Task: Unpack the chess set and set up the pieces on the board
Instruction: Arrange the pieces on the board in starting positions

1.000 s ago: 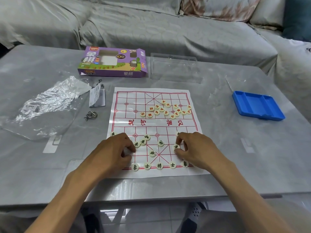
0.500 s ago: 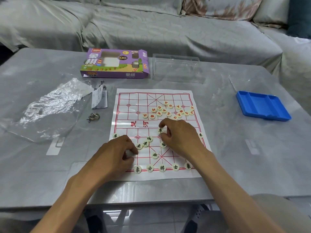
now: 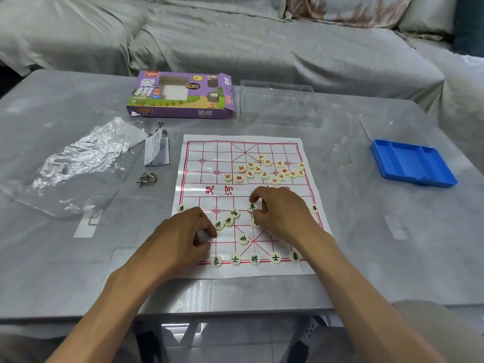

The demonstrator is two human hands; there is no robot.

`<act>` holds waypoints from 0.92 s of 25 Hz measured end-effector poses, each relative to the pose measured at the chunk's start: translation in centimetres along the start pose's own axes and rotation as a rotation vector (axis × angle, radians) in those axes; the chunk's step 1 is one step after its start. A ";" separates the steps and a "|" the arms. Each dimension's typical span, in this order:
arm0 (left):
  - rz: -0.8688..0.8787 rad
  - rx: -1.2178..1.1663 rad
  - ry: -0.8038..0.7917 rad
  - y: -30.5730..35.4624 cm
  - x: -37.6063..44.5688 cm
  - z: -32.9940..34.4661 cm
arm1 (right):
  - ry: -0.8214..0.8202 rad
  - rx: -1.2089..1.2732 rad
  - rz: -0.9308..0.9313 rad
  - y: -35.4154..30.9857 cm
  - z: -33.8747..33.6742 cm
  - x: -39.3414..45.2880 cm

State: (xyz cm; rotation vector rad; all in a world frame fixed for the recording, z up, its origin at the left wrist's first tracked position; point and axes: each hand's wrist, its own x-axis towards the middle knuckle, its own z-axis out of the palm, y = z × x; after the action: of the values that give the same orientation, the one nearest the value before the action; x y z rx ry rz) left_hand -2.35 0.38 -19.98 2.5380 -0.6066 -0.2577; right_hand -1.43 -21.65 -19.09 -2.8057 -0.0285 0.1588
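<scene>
A white paper board (image 3: 207,153) with red lines lies on the grey table. Several black-lettered round pieces stand along its near edge (image 3: 254,258) and more lie loose near the middle (image 3: 228,220). Red-lettered pieces (image 3: 267,170) are heaped on the far right half. My right hand (image 3: 281,213) pinches a black-lettered piece (image 3: 252,207) between thumb and forefinger at the board's centre. My left hand (image 3: 183,239) rests on the board's near-left part with fingers curled, next to the loose pieces; what it holds is hidden.
A purple chess box (image 3: 180,95) and a clear plastic tray (image 3: 277,103) stand at the back. Crumpled clear wrapping (image 3: 73,166), a leaflet (image 3: 155,150) and metal ring puzzles (image 3: 148,178) lie left. A blue tray (image 3: 412,162) sits right.
My right hand moved from the board's near-right part up and left to the centre, and now pinches a black-lettered piece there. My left hand has barely shifted.
</scene>
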 end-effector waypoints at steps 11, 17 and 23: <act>0.008 0.015 -0.014 -0.1 0.1 0.1 | -0.031 0.005 0.021 -0.3 0.0 -0.1; -0.002 0.019 -0.026 0.1 0.1 0.0 | 0.008 0.030 0.006 -0.4 -1.1 -0.4; 0.000 0.013 -0.037 0.5 0.2 -0.2 | 0.071 0.044 -0.029 -1.0 -1.5 -1.1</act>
State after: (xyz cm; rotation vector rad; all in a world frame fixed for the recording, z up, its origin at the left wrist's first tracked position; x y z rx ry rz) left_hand -2.29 0.01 -19.59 2.5510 -0.6237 -0.3020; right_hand -2.40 -21.24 -17.25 -2.7631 -0.0483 0.0521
